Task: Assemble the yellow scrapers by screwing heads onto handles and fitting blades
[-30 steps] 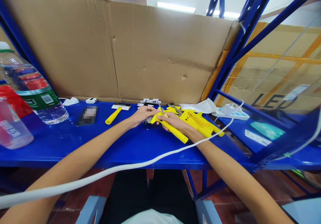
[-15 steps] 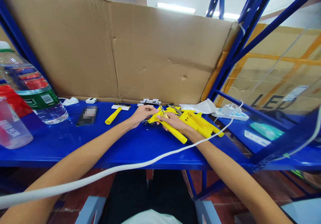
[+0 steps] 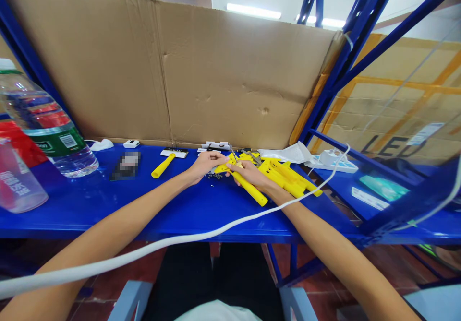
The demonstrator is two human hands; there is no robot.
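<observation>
A yellow scraper handle (image 3: 254,190) with a wide flat head is gripped in my right hand (image 3: 248,173), its round end pointing toward me. My left hand (image 3: 207,164) is closed in a pinch at the head's left edge; whatever lies between its fingertips is too small to make out. A thin dark rod (image 3: 233,152) stands up by the head, and I cannot tell what holds it. Beneath the hands lie scattered small screws (image 3: 215,174). Several more yellow handles (image 3: 288,177) are piled beside my right hand, with flat metal blades (image 3: 255,158) behind them.
An assembled scraper (image 3: 163,165) with a yellow handle lies left of the hands, near a phone (image 3: 125,166). A water bottle (image 3: 54,134) stands far left. A white cable (image 3: 201,237) crosses in front of the forearms. Cardboard (image 3: 216,76) walls the back; a power strip (image 3: 334,163) lies right.
Both hands keep nearly the same place and grip. The yellow handle's head has shifted very slightly, and a little more of the screws shows beneath it.
</observation>
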